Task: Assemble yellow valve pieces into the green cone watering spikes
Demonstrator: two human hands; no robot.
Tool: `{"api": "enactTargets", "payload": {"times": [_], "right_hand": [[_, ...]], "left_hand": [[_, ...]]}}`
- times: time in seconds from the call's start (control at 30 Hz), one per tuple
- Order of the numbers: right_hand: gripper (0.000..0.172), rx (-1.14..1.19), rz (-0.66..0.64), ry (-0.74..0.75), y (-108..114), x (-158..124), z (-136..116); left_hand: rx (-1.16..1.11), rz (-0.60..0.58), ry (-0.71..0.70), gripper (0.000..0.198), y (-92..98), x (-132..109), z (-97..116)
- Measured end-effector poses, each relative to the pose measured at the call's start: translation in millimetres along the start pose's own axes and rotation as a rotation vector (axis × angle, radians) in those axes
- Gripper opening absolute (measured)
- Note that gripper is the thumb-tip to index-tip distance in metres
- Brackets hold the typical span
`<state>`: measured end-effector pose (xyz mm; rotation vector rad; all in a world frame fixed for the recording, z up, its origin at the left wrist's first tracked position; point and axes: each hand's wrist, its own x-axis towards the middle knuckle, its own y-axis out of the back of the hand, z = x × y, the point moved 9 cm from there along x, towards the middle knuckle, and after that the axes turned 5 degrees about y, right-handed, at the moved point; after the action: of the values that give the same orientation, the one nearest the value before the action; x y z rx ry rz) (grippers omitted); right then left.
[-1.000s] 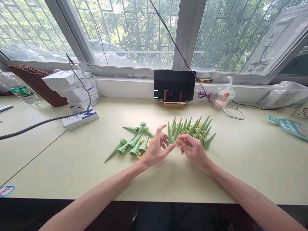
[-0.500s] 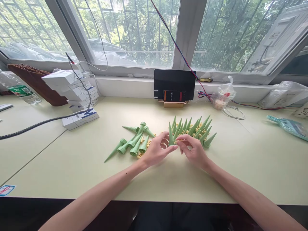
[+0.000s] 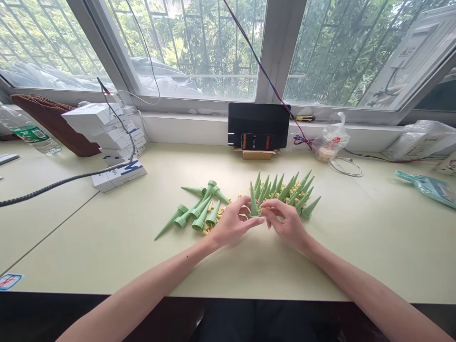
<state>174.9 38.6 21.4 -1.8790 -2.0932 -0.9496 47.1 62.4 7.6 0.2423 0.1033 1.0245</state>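
Observation:
My left hand (image 3: 235,221) is closed round the base of a green plastic watering spike (image 3: 253,202), which points upward. Against the near side of that spike, my right hand (image 3: 285,221) pinches a small yellow valve (image 3: 263,209), partly hidden by the fingers. Just behind both hands, a cluster of upright green spikes with yellow valves (image 3: 285,187) stands in rows. To the left, several loose green spikes (image 3: 201,209) lie in a pile. Small yellow pieces (image 3: 207,230) show beside and under that pile, some covered by my left hand.
A phone with a running timer (image 3: 258,142) leans on a black screen (image 3: 261,118) at the back. White boxes (image 3: 119,175) are stacked at left, near a plastic bottle (image 3: 35,135). A bagged cup (image 3: 330,145) and a teal dustpan (image 3: 427,185) are at right.
Both hands keep nearly the same place and grip. The spike has shifted very slightly, and the phone's timer has advanced.

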Motion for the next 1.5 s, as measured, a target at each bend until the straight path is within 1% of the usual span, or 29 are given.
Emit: {"api": "enactTargets", "payload": {"times": [0.17,0.4,0.53,0.67,0.83,1.07,1.3,1.4,1.5], "right_hand": [[0.013,-0.005,0.021,-0.015,1.3,0.8,1.6],[0.017,-0.003,0.033,-0.032,2.8,1.7,2.8],[0.017,0.02,0.024,-0.038,1.7,1.5,4.5],[0.019,0.042,0.012,-0.062,0.2,0.8,7.9],[0.023,0.102,0.0,-0.107,-1.8,0.2,11.0],[0.024,0.173,-0.031,-0.177,-5.6,0.1,13.1],[0.027,0.181,-0.048,-0.209,-7.3,-0.3,15.6],[0.027,0.172,-0.055,-0.2,-7.6,-0.7,16.4],[0.026,0.148,-0.06,-0.176,-7.7,-0.8,16.5]], "left_hand": [[0.009,0.016,-0.042,0.037,1.1,-0.5,2.9],[-0.042,-0.039,-0.07,0.031,-3.9,-2.0,8.3],[-0.023,-0.018,-0.087,0.03,-2.4,-1.9,9.0],[0.081,0.029,-0.123,0.027,0.2,-2.4,9.9],[0.239,0.095,-0.208,0.02,1.4,-4.7,13.7],[0.398,0.137,-0.279,0.016,0.7,-7.3,13.4],[0.393,0.146,-0.239,0.014,1.8,-7.5,12.4],[0.33,0.122,-0.206,0.016,1.6,-5.6,11.9],[0.218,0.087,-0.154,0.021,1.9,-3.3,9.3]]}}
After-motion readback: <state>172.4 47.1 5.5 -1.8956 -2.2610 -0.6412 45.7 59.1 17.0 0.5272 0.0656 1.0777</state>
